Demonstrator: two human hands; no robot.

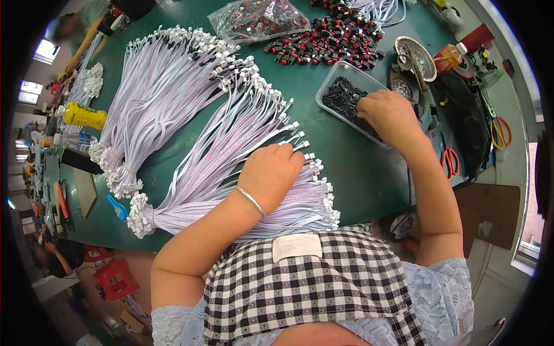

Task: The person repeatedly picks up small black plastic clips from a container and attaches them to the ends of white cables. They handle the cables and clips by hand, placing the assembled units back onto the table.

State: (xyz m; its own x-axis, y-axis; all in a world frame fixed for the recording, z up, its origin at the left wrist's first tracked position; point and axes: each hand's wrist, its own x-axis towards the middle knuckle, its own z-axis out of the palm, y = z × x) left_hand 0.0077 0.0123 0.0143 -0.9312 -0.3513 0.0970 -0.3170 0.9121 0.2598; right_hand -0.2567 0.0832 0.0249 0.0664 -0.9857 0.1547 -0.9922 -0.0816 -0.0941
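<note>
My left hand (271, 176), with a bangle at its wrist, lies closed over a fanned bundle of white and pinkish flat ribbon cables (199, 167). Its fingers curl down among the cables close to their white connector ends, and the fingertips are hidden. My right hand (392, 118) reaches over the near right rim of a clear plastic tub (324, 86). Its fingers are bent together at small black tube-like parts (344, 97) inside the tub; what they pinch, if anything, is hidden. Another large bundle of flat cables (156, 98) lies at the left.
Behind the tub is a pile of black-and-red parts (329, 43), beside a filled plastic bag (259, 20). A metal bowl (424, 57), orange-handled scissors (450, 161) and a bottle (450, 57) stand or lie at right. A yellow bottle (85, 116) lies left. Another person's arm (86, 49) shows far left.
</note>
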